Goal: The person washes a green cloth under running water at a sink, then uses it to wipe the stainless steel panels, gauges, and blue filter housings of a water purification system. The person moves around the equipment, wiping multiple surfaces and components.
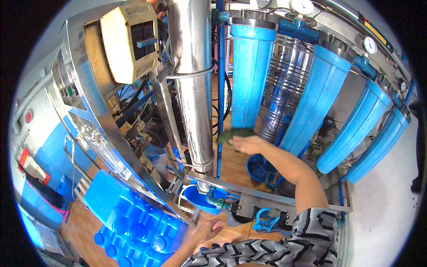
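Note:
My right hand (250, 144) reaches forward and grips a dark green scouring pad or cloth (235, 133); its exact kind is hard to make out. The pad is at the bottom end of a tall blue filter housing (250, 75), the leftmost of several in a row. Whether it presses on the housing cannot be told. Down near the lower edge, my left hand (210, 230) holds nothing, its fingers apart. It hovers between the blue water jugs (133, 222) and the steel frame's lower rail (267, 198).
A shiny steel column (193, 89) stands left of the housings, beside a cream switch box (131, 42). Blue basins (205, 197) sit near the lower rail, by pipe fittings (218, 202). Blue sandals (266, 219) lie on the floor. A round gauge (369, 45) is mounted above.

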A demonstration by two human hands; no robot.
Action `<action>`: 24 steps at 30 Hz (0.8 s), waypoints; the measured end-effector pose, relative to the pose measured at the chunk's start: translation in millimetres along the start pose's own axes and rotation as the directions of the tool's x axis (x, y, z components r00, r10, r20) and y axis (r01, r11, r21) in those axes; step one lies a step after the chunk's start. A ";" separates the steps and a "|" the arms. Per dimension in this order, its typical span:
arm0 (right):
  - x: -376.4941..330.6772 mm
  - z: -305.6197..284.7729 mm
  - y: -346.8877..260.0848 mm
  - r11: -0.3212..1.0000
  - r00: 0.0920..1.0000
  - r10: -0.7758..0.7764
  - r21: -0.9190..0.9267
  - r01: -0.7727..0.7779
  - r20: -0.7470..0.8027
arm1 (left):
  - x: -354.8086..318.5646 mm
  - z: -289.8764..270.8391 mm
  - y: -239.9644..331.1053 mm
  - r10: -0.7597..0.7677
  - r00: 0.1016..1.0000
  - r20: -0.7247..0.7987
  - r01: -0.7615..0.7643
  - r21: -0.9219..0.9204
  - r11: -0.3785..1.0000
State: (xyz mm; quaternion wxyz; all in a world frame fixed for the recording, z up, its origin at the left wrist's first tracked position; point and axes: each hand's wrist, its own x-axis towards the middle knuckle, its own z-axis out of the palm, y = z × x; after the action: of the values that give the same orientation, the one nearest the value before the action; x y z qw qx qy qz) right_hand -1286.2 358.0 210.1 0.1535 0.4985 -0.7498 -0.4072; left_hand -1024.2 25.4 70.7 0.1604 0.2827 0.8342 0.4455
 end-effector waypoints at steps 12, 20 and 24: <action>-26.9 -188.3 208.5 0.676 0.192 0.579 0.335 -0.656 -0.792 | 5.0 -1.1 11.4 0.055 0.999 0.001 -0.054 0.125 0.991; 36.4 -87.4 32.3 0.041 -0.363 0.915 0.936 -0.350 -0.176 | -0.3 1.0 3.0 -0.010 0.998 0.056 0.007 0.061 0.998; 52.4 -52.3 -12.2 -0.027 -0.441 0.896 0.989 -0.144 -0.040 | -2.9 3.5 -8.6 -0.037 0.998 0.044 0.038 -0.038 0.999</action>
State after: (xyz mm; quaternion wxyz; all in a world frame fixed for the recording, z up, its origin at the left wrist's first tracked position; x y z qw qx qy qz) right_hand -1269.3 286.3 224.0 0.5781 0.0099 -0.6727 0.4617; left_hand -1022.9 22.1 61.7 0.1921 0.2734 0.8268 0.4525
